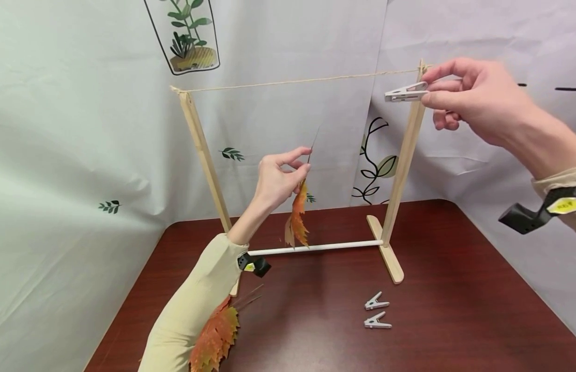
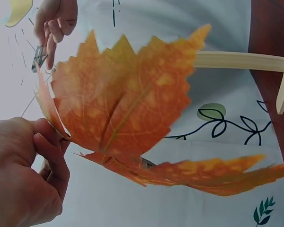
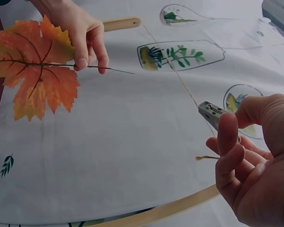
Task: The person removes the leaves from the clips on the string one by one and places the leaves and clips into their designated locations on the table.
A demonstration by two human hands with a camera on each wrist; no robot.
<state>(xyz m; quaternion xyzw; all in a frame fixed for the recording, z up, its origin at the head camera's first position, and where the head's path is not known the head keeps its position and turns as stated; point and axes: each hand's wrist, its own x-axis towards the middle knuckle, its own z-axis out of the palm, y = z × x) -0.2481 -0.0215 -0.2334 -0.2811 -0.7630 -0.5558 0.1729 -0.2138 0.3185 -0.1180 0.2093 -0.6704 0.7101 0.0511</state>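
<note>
My left hand (image 1: pixel 276 178) pinches the thin stem of an orange autumn leaf (image 1: pixel 298 214), which hangs below the fingers while the stem's free end points up. Veins and a jagged edge show on the leaf (image 3: pixel 40 66) in the right wrist view. Up at the right, my right hand (image 1: pixel 479 101) pinches a pale grey clothespin (image 1: pixel 406 93) between thumb and fingers. The clothespin (image 3: pixel 212 112) overlaps the twine (image 3: pixel 177 75) in the right wrist view; whether they touch, I cannot tell. In the head view it appears just below the twine's right end.
A wooden frame with a left post (image 1: pixel 204 155), a right post (image 1: pixel 404 165) and a white crossbar (image 1: pixel 334 247) stands on the dark red table (image 1: pixel 437 310). Two clothespins (image 1: pixel 376 321) lie at the front right. More orange leaves (image 1: pixel 215 336) lie beside my left sleeve.
</note>
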